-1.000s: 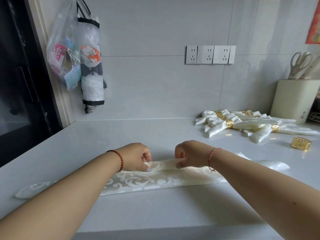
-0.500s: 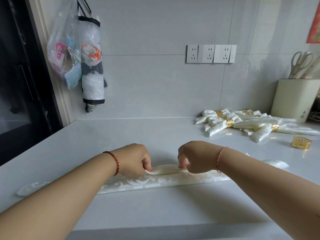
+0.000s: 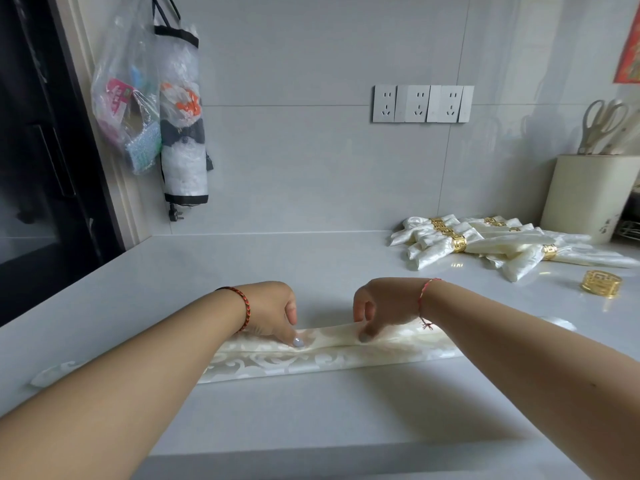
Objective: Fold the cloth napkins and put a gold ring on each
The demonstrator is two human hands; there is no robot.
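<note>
A cream patterned cloth napkin point(image 3: 325, 358) lies as a long narrow band across the white counter point(image 3: 311, 417), its ends partly hidden by my forearms. My left hand point(image 3: 273, 311) pinches the band's far folded edge left of centre. My right hand point(image 3: 384, 308) pinches the same edge a little to the right, with a short gap between the hands. A loose gold ring point(image 3: 601, 284) sits on the counter at the far right, away from both hands. Several folded napkins with gold rings point(image 3: 460, 242) lie in a pile at the back right.
A cream utensil holder point(image 3: 588, 199) with scissors stands in the back right corner. Plastic bags point(image 3: 152, 109) hang on the wall at the left, beside a dark door. Wall sockets point(image 3: 422, 103) sit above the counter. The counter's front edge runs just below my arms.
The fold has been rolled toward me, so the band looks narrower. Both hands have shifted slightly nearer and their fingertips now press down on the folded edge.
</note>
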